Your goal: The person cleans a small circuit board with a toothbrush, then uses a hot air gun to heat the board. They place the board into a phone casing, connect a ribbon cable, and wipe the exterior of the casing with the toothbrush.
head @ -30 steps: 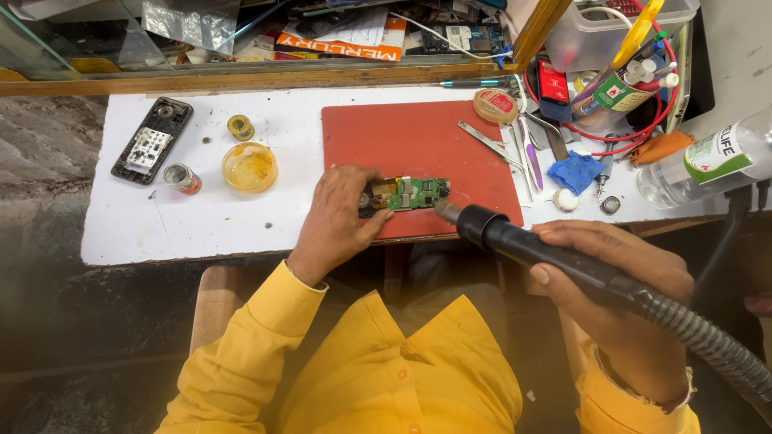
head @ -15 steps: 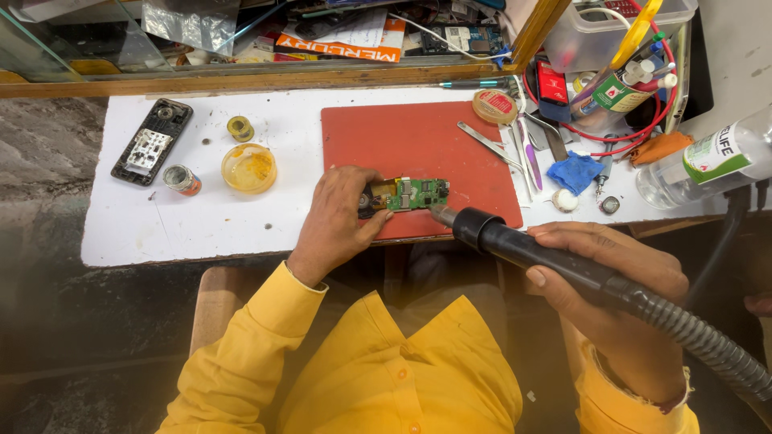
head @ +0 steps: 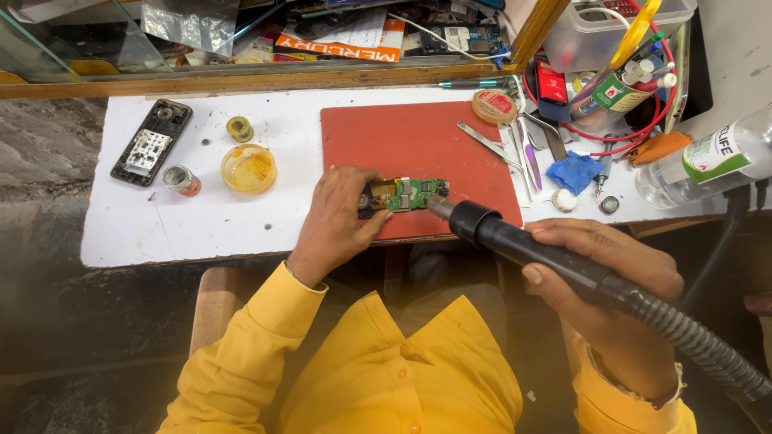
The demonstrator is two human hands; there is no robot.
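**Hot air on a small board, held flat on the red mat**

The green circuit board (head: 406,194) lies near the front edge of the red mat (head: 402,141), which sits on the white surface (head: 161,233). The left hand (head: 338,217) pins the board's left end, thumb and fingers closed against its edge so that it stays flat. The right hand (head: 603,281) is wrapped around the black hot-air handpiece (head: 523,245), fingers curled over the barrel; its metal nozzle comes in low from the right and points at the board's right end, very close to it, though contact cannot be told from here. A ribbed hose (head: 700,345) trails back off the handpiece toward the lower right.

To do this well, my judgement is that the nozzle should stay just off the board and on the one spot being worked, with the holding fingers kept at the far end, away from the heat. The board is light, so a firm, steady pinch matters more than force.

Further out on the mat's right lie tweezers (head: 486,143) and a blue cloth (head: 575,173). Left of the mat are a yellow dish of flux (head: 248,168), a small can (head: 181,179) and an opened phone body (head: 151,142).
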